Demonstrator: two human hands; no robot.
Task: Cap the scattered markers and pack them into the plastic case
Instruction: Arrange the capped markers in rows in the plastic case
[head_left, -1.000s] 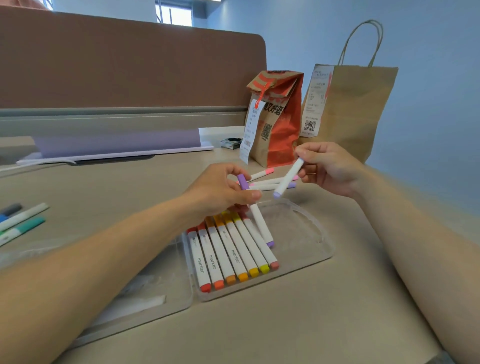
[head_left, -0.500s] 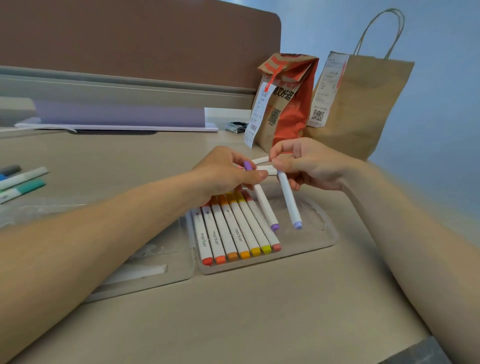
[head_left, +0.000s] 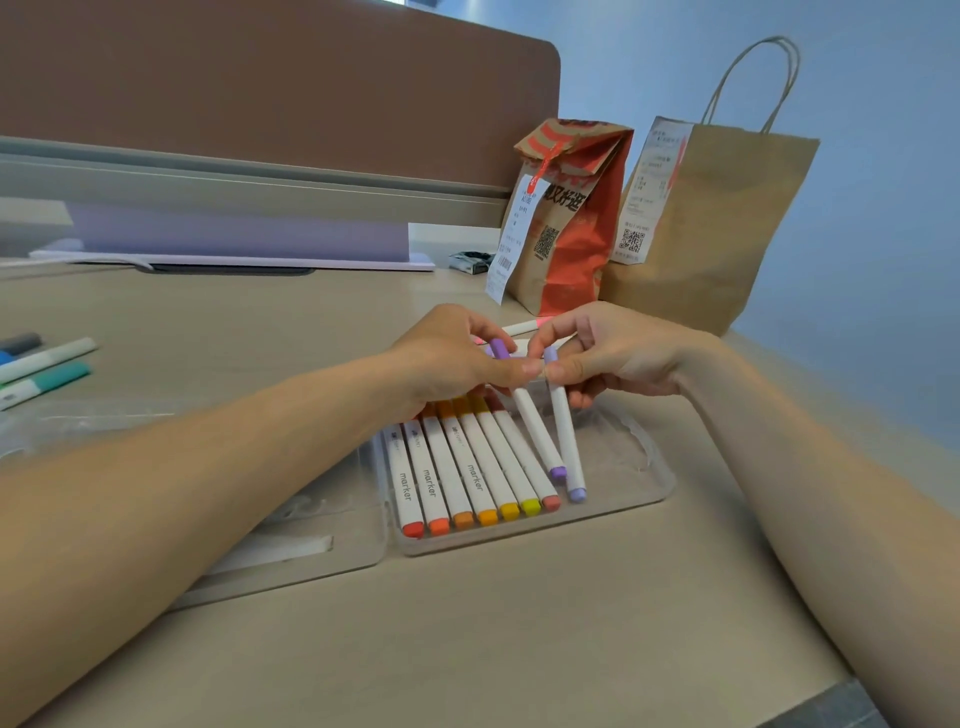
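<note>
Near the middle of the table (head_left: 519, 623), over the open plastic case (head_left: 628, 467), we bring both hands close together. Our left hand (head_left: 452, 358) pinches the purple marker (head_left: 535, 421) near its far cap between thumb and fingers. Our right hand (head_left: 618, 353) pinches the lilac marker (head_left: 565, 431) the same way, just beside it. Both markers slope down toward us, with their near caps low in the tray; we cannot tell whether they touch its floor. They hang next to the row of seven warm-coloured markers (head_left: 467, 467), which lie side by side against the tray's left wall.

We judge that gripping high on the barrels leaves our fingers clear of the tray and lets the low ends find the next free places beside the salmon-capped one. Both markers look capped at each end.

More work waits. A pink-tipped marker (head_left: 522, 328) lies beyond our hands toward the far edge, and blue and teal markers (head_left: 47, 382) sit at the left edge. The clear lid (head_left: 311, 540) lies open flat on the case's left.
</note>
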